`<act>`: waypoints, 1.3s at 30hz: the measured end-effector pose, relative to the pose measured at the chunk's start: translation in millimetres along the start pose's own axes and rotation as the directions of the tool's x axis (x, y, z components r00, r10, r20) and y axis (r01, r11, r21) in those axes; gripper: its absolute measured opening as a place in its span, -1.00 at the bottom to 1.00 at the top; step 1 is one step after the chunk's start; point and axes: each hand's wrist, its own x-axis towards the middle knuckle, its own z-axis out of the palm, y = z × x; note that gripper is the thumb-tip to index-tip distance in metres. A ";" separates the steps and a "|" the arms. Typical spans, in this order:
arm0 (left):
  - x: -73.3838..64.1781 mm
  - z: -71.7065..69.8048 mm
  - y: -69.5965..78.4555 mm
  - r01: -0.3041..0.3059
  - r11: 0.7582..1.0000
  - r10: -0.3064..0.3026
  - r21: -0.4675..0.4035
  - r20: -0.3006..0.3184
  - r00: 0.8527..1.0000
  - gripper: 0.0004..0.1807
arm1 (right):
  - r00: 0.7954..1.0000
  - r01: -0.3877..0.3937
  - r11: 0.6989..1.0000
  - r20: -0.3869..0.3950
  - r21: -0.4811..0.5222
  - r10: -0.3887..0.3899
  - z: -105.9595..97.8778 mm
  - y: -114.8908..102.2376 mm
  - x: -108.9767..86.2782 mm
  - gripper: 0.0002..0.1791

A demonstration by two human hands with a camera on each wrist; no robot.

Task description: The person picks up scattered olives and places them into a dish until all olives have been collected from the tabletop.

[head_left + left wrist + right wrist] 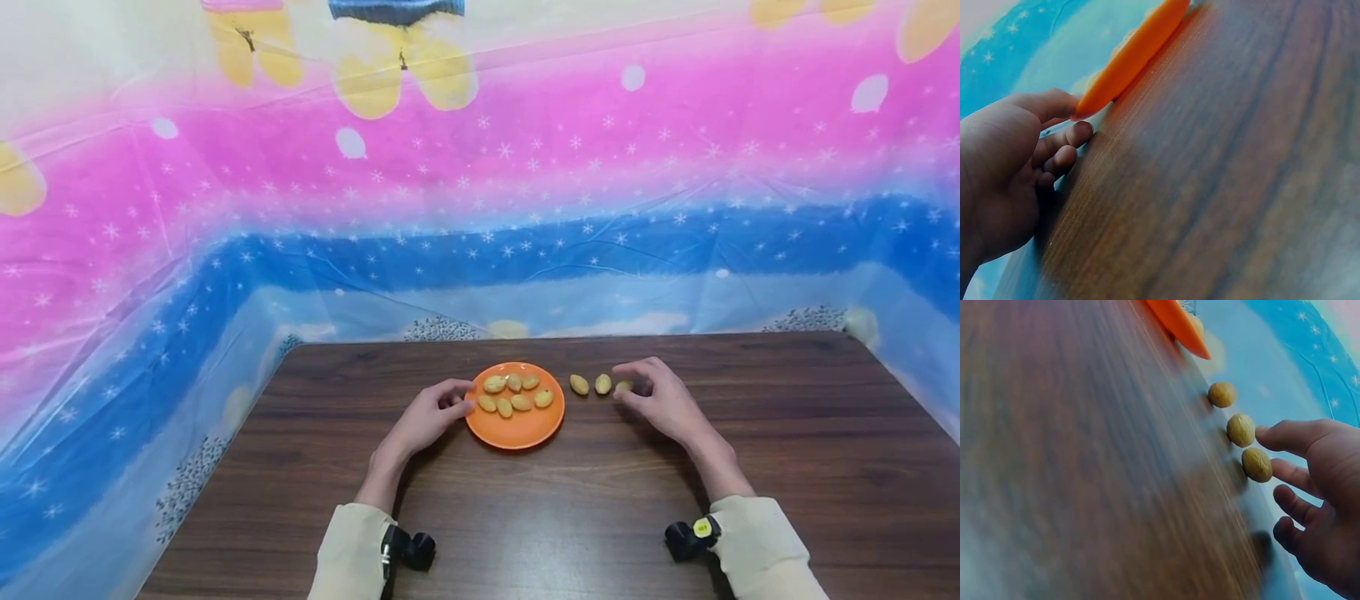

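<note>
An orange plate [517, 435] lies on the dark wooden table, holding several wrinkled yellow-brown oval dried fruits [521, 402]. My left hand [427, 414] holds the plate's left rim, thumb and index finger at the edge and the other fingers lower down in the left wrist view. Right of the plate three more such fruits sit in a row; the left one [579, 384] and middle one [603, 384] are uncovered. My right hand [663, 402] has thumb and index finger spread around the right-hand fruit [1257, 465], which rests on the table; contact is unclear.
The wooden table [480, 517] reaches back to a pink and blue patterned cloth [525, 167] hung behind and at the sides. Small black devices [682, 540] are strapped at both wrists over pale sleeves.
</note>
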 end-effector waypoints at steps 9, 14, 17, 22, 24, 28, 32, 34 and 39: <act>-0.1 -2.1 2.2 0.015 1.000 -0.015 -0.003 0.003 1.000 -0.63 | 0.998 -0.052 0.998 0.026 0.043 0.051 -5.5 5.5 0.1 -0.48; 0.3 -1.8 1.1 0.016 1.000 -0.016 -0.003 0.007 1.000 -0.63 | 0.996 -0.083 0.995 0.034 0.047 0.081 -5.1 9.5 -0.5 -0.46; 1.4 -1.4 0.9 0.017 1.000 -0.017 0.001 0.011 1.000 -0.63 | 0.995 -0.092 0.995 0.035 0.031 0.090 -4.3 12.0 -0.7 -0.47; 2.1 -1.8 1.0 0.016 1.000 -0.016 -0.005 0.010 1.000 -0.63 | 0.995 -0.090 0.996 0.036 0.026 0.089 -2.6 13.1 -0.8 -0.49; 2.0 -1.9 0.9 0.015 1.000 -0.015 -0.009 0.008 1.000 -0.63 | 0.995 -0.091 0.995 0.036 0.027 0.090 -2.1 12.4 -0.8 -0.50; 1.3 -2.0 1.0 0.007 1.000 -0.007 -0.012 0.005 1.000 -0.63 | 0.994 -0.100 0.995 0.036 0.012 0.099 -1.4 10.0 -0.9 -0.52; 0.9 -1.7 1.0 -0.002 1.000 0.002 -0.011 0.004 1.000 -0.62 | 0.993 -0.114 0.993 0.025 -0.013 0.114 -0.7 7.9 -0.9 -0.55; 0.9 -1.3 0.6 -0.004 1.000 0.004 -0.010 0.003 1.000 -0.62 | 0.993 -0.119 0.993 0.017 -0.020 0.119 -0.2 7.1 -1.0 -0.59; 1.0 -0.3 -0.6 -0.006 1.000 0.006 -0.006 -0.001 1.000 -0.63 | 0.993 -0.121 0.992 0.009 -0.037 0.121 1.1 6.5 -0.2 -0.67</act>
